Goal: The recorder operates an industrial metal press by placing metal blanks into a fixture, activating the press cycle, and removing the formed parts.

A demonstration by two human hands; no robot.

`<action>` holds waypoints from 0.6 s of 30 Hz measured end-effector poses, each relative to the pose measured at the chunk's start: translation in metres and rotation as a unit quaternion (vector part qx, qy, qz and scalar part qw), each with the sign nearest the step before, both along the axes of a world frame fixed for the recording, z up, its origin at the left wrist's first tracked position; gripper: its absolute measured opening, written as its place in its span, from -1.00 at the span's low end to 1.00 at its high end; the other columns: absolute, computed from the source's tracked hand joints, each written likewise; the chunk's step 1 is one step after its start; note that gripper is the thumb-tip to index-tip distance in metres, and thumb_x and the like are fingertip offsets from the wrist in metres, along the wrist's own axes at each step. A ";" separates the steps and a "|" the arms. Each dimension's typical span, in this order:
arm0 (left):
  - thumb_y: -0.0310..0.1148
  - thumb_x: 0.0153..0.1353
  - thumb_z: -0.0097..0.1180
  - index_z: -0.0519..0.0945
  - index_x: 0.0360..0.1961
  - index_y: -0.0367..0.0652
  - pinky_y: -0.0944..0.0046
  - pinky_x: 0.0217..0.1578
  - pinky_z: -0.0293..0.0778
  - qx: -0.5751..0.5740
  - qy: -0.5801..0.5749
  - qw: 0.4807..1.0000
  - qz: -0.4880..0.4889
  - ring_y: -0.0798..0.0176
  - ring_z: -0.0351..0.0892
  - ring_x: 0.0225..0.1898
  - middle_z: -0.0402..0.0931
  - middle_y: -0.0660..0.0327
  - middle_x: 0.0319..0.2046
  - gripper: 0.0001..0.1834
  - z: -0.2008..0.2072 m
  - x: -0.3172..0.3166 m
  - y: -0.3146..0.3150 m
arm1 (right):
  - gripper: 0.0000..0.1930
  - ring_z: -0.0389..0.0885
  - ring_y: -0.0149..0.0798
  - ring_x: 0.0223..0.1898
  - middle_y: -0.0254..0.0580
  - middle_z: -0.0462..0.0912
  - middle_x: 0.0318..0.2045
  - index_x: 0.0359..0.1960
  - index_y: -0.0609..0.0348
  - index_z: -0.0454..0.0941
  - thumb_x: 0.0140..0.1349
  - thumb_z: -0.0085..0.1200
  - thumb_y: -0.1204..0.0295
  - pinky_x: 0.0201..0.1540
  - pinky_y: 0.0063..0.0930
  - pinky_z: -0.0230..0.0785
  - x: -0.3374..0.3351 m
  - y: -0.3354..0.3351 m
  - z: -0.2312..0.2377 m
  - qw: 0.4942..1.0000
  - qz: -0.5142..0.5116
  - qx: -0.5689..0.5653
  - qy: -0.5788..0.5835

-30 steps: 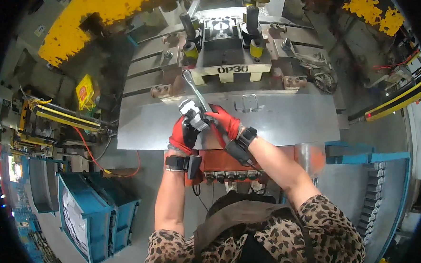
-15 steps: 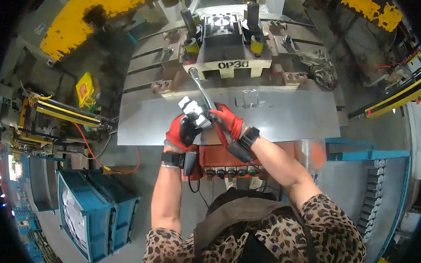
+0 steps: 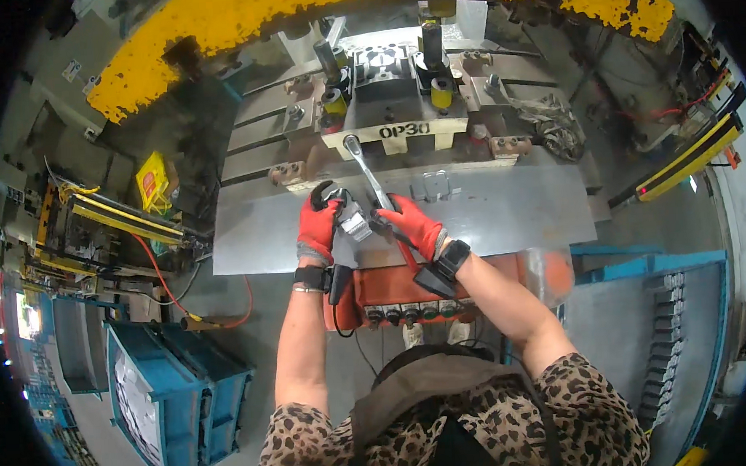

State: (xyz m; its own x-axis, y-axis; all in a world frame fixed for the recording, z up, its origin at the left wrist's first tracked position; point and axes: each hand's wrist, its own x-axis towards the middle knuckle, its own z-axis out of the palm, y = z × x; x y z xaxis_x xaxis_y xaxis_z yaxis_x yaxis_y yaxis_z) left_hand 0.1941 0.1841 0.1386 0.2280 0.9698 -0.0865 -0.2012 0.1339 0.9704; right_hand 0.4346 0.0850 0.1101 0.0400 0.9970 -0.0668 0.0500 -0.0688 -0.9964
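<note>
My left hand (image 3: 317, 227), in a red glove with dark fingers, is closed on a small bent silver metal part (image 3: 355, 222) above the steel plate (image 3: 507, 209). Beside it, my right hand (image 3: 415, 226) is wrapped round a long ratchet wrench (image 3: 370, 176), with a round silver head, a silver shaft and a red handle. The wrench's head points away from me, in front of the white front face of the die block (image 3: 431, 137); whether they touch I cannot tell. The palm side of each hand is hidden.
A thin wire-like outline piece (image 3: 436, 185) lies on the plate. Below stands a red control box (image 3: 384, 290) with a row of buttons. Yellow press framing (image 3: 277, 14) hangs overhead. A blue bin (image 3: 179, 387) stands left, a blue-framed rack (image 3: 720, 333) right, and crumpled plastic (image 3: 557, 130) lies back right.
My left hand has turned and moved slightly left, tilting the metal part more upright. My right hand still holds the wrench, slightly further right. The whole view has shifted a little.
</note>
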 end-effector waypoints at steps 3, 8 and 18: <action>-0.49 0.49 0.36 0.73 0.23 -0.26 0.23 0.07 0.66 0.041 0.033 0.999 0.011 0.31 0.76 -0.02 0.81 0.23 0.00 -0.67 -0.025 -0.016 0.006 | -0.41 0.72 -0.02 0.11 0.12 0.78 0.12 0.25 0.32 0.64 0.47 0.33 0.04 0.23 -0.14 0.55 -0.007 -0.019 0.019 1.000 -0.005 0.002 0.007; -0.42 0.50 0.34 0.80 0.08 -0.26 0.22 0.04 0.64 0.047 0.106 0.993 0.033 0.31 0.74 -0.08 0.83 0.25 -0.09 -0.78 -0.025 -0.004 0.013 | -0.53 0.71 -0.20 -0.06 -0.06 0.82 -0.07 0.18 0.30 0.66 0.48 0.34 0.15 0.07 -0.20 0.59 0.016 -0.049 0.026 0.998 -0.028 0.025 0.051; -0.34 0.37 0.47 0.52 0.48 -0.29 0.04 0.34 0.50 0.236 0.250 0.929 0.138 -0.04 0.58 0.33 0.61 -0.05 0.31 -0.29 0.071 0.012 -0.009 | -0.52 0.69 -0.14 0.09 -0.09 0.70 0.04 0.36 0.24 0.58 0.49 0.32 0.35 0.14 -0.25 0.59 0.100 -0.209 0.125 0.986 -0.115 0.086 -0.084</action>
